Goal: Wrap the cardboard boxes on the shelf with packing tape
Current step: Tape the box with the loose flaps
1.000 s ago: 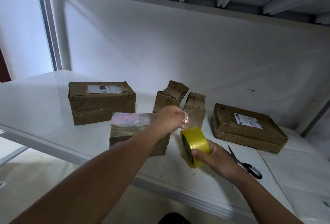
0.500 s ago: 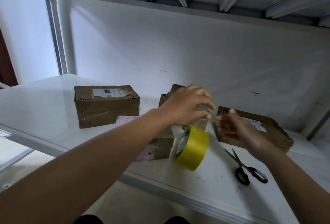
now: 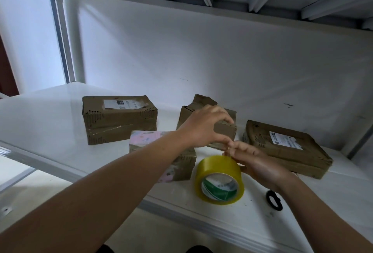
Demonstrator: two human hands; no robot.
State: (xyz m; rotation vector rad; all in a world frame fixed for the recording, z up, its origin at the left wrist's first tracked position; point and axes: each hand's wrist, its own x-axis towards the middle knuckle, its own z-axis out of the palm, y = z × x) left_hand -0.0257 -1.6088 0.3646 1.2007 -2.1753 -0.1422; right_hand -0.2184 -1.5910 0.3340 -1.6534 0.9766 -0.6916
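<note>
On the white shelf (image 3: 50, 123), five cardboard boxes are sitting in a loose cluster. A large labelled box (image 3: 119, 118) is lying toward the back left; a pink-patterned box (image 3: 171, 164) is sitting in front of it, partly hidden by the left forearm. Behind the hands a crumpled open-flapped box (image 3: 193, 103) is standing against a small box (image 3: 224, 131), and a flat labelled box (image 3: 286, 147) is lying to the right, its near corner pointing at the shelf's front edge. The yellow packing tape roll (image 3: 219, 180) is resting near the front edge, tilted so its green-printed core is facing the camera, just beside the pink-patterned box. The left hand (image 3: 203, 127) is reaching over the small box, fingers spread and curved across its top, thumb lower down by the box's front face; whether it is actually gripping the box I cannot tell. The right hand (image 3: 260, 166) is lying against the roll's right side, fingers curled, fingertips meeting the left thumb just above the roll; whether tape is pinched between them I cannot tell. A black scissors handle (image 3: 274, 200) is showing past the right wrist, near the front edge.
</note>
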